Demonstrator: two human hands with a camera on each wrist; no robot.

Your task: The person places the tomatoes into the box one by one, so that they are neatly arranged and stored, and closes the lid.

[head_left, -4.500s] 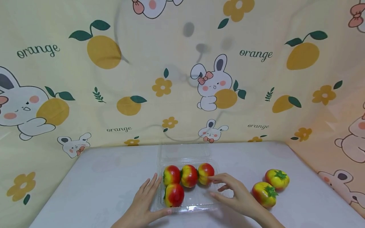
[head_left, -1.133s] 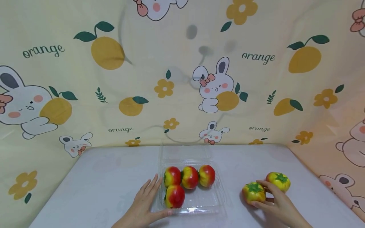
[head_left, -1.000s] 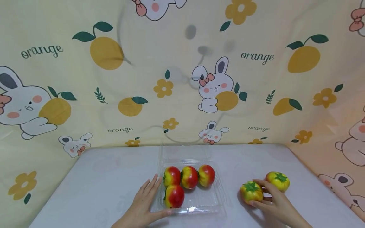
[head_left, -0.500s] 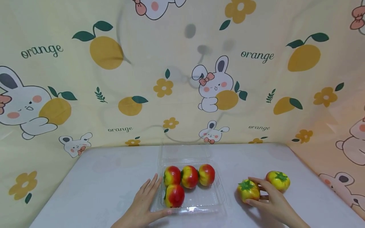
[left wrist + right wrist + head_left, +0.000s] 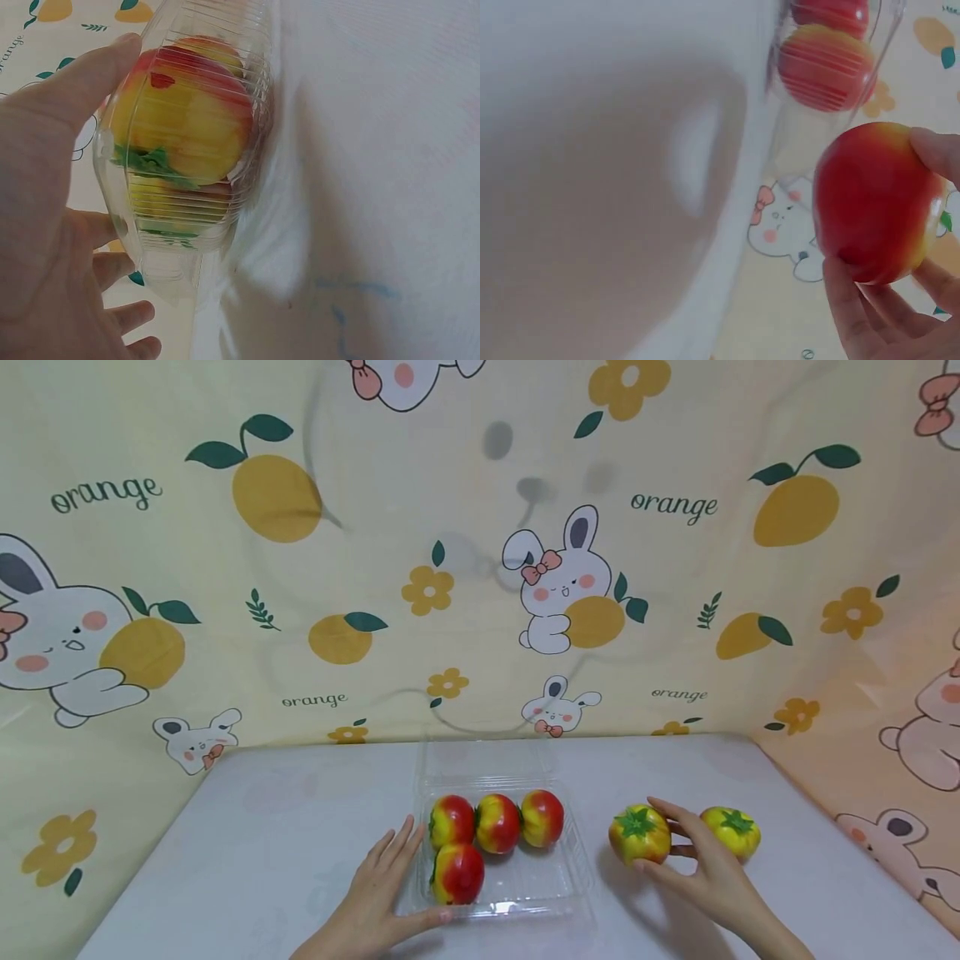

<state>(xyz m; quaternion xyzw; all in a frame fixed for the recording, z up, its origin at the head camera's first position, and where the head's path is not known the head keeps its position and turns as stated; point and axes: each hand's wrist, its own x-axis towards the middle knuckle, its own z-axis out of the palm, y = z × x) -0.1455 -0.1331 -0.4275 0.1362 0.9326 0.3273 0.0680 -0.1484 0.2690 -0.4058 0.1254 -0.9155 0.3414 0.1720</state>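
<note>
My right hand (image 5: 708,868) grips a red-and-yellow persimmon (image 5: 637,845) with a green leafy top, thumb on the near side and fingers on the far side. Its shadow falls apart below it, so it hangs above the table. In the right wrist view the persimmon (image 5: 877,202) shows its smooth red underside. A clear plastic box (image 5: 528,883) stands with its lid raised behind. Inside are several persimmons (image 5: 498,824), three along the back and one at the front left. My left hand (image 5: 378,889) rests against the box's left front corner, fingers fairly straight and spread.
Another persimmon (image 5: 731,832) lies on the white table (image 5: 300,827), behind and right of the held one. A patterned cloth (image 5: 390,527) with rabbits and oranges hangs behind the table.
My right hand took hold of the nearer loose persimmon, moved it left, away from the other one, and lifted it off the table. My left hand has stayed at the box.
</note>
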